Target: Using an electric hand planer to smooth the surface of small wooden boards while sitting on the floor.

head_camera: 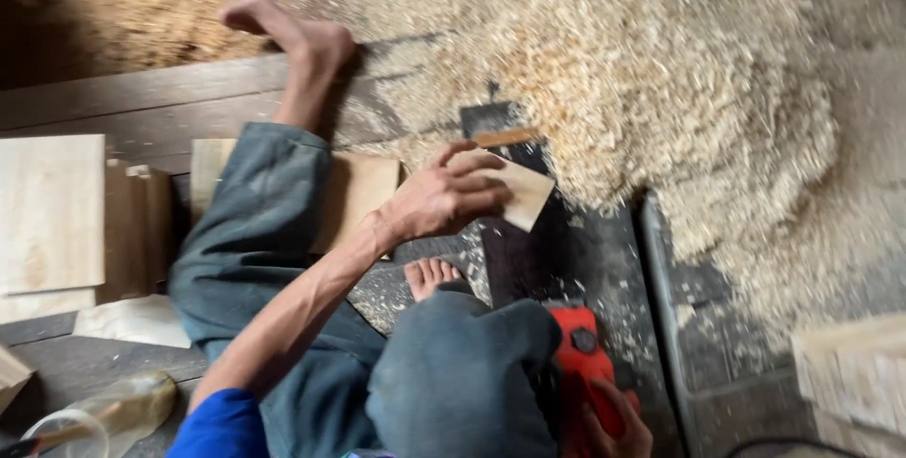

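Sawdust (679, 71) covered the floor. Left hand (444, 199) clamped a thin, pale, square wooden board (522, 196), probably light and stiff, best gripped by its edges; right hand (613, 425) wrapped a red power tool (583, 364).

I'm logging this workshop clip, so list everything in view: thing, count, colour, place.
small wood piece: one, pale, centre, under the left hand
power tool: one, red, bottom centre, under the right hand
wood shavings: one big heap, tan, upper right
wood blocks: several, pale, stacked at left
stacked boards: one pile, pale, lower right
plastic bottle: one, clear, bottom left
floor planks: dark, upper left
left hand: holds the small wood piece
right hand: on the power tool
feet: two, bare; legs in grey trousers
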